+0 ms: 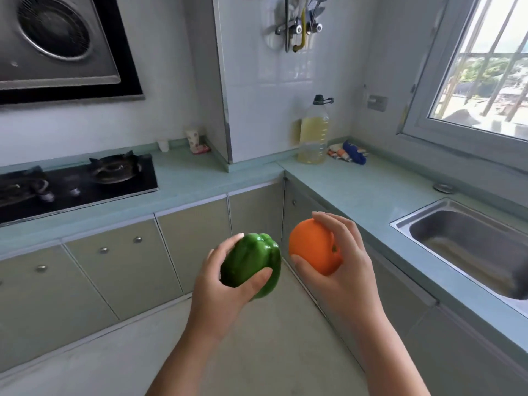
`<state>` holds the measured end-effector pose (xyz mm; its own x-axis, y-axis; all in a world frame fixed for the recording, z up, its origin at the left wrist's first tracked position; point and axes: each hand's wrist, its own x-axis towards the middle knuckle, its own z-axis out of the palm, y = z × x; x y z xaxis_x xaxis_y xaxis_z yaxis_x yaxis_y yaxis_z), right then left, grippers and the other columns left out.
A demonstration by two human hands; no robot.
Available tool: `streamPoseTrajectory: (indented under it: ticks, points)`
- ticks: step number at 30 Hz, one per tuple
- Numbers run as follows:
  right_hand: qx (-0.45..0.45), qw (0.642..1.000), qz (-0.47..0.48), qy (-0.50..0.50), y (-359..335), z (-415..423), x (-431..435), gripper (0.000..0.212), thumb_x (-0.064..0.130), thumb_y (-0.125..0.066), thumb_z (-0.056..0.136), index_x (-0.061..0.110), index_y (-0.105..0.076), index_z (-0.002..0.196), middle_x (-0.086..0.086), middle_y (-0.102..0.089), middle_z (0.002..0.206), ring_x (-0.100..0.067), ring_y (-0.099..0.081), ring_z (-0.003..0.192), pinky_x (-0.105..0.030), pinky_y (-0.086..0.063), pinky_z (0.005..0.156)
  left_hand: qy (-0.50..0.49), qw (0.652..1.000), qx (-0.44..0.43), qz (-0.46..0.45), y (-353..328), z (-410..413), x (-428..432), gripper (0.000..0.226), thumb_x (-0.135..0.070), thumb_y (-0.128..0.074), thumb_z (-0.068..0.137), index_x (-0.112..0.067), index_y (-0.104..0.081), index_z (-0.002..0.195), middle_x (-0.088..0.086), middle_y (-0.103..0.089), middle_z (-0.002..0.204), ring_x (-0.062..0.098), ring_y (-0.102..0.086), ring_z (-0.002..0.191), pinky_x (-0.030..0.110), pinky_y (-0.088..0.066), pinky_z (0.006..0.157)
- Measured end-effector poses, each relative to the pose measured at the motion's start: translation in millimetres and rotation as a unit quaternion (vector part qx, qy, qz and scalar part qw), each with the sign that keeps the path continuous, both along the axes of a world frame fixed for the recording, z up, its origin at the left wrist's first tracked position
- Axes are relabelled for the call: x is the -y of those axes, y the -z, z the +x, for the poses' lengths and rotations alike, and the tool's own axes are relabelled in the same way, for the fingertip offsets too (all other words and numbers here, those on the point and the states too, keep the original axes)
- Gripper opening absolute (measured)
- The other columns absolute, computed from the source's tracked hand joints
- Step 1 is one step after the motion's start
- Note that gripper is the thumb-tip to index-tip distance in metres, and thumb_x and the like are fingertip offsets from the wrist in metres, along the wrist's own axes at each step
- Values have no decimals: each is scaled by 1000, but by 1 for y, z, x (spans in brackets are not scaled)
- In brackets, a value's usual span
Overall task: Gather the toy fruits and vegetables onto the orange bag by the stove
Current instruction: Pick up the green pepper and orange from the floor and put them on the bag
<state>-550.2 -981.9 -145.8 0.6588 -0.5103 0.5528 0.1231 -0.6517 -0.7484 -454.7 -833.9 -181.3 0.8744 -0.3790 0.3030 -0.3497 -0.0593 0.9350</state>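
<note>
My left hand [221,284] grips a glossy green toy bell pepper [254,260], thumb across its front. Just to its right, my right hand [343,261] is wrapped around a toy orange [313,247]. Both are held in the air above the floor, in front of the corner cabinets and below counter height. The black gas stove [85,181] sits on the counter at the far left. No orange bag shows in this view.
A pale green L-shaped counter [357,192] runs along two walls. A steel sink [468,238] lies at the right. An oil bottle [313,132] and a coloured cloth [347,152] stand in the corner. Cups [193,140] sit right of the stove.
</note>
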Motion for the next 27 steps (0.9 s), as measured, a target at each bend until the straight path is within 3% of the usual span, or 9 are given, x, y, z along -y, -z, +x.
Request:
streamPoseTrajectory:
  ticks: [5, 10, 14, 18, 23, 25, 27]
  points:
    - [10, 998, -8, -61, -9, 22, -20, 59, 34, -71, 63, 33, -51, 119, 14, -46, 124, 4, -43, 111, 0, -33, 79, -51, 999, 15, -6, -12, 12, -29, 65, -61, -72, 48, -45, -55, 108, -16, -59, 115, -2, -55, 104, 20, -46, 85]
    - [5, 995, -12, -101, -6, 48, -47, 59, 43, -63, 62, 32, -51, 119, 14, -47, 124, 7, -43, 110, 1, -31, 80, -102, 995, 7, -18, -6, 28, -61, 62, -62, -70, 50, -48, -53, 108, -19, -58, 117, -3, -54, 106, 23, -46, 88]
    - [-11, 990, -18, -140, 0, 76, -78, 59, 42, -63, 62, 33, -49, 119, 16, -46, 124, 7, -43, 110, 1, -31, 80, -145, 989, -12, -19, 8, 44, -94, 69, -64, -69, 51, -43, -52, 115, -18, -57, 119, -1, -53, 108, 27, -47, 90]
    - [-34, 985, -23, -170, 7, 110, -115, 59, 39, -67, 63, 35, -48, 119, 19, -45, 123, 8, -43, 109, 1, -31, 79, -182, 983, -27, -28, 18, 64, -137, 66, -63, -68, 51, -45, -51, 113, -20, -56, 119, -7, -51, 107, 20, -44, 88]
    - [-55, 978, -22, -199, 15, 163, -186, 59, 40, -70, 63, 36, -48, 118, 17, -45, 124, 9, -43, 109, 0, -33, 80, -220, 974, -45, -38, 26, 110, -214, 73, -60, -69, 52, -37, -53, 119, -16, -57, 119, -1, -53, 109, 32, -46, 94]
    - [-58, 976, -20, -210, 16, 189, -221, 59, 45, -67, 62, 38, -47, 118, 20, -44, 124, 8, -42, 109, 0, -34, 78, -228, 971, -51, -45, 26, 130, -250, 72, -60, -69, 52, -36, -53, 119, -16, -58, 118, -2, -54, 107, 28, -48, 91]
    - [-60, 972, -26, -225, 15, 217, -259, 59, 40, -72, 64, 41, -46, 117, 24, -41, 122, 10, -41, 107, 0, -35, 76, -232, 968, -64, -65, 24, 152, -290, 68, -58, -70, 54, -37, -54, 116, -19, -60, 113, -6, -55, 102, 18, -49, 82]
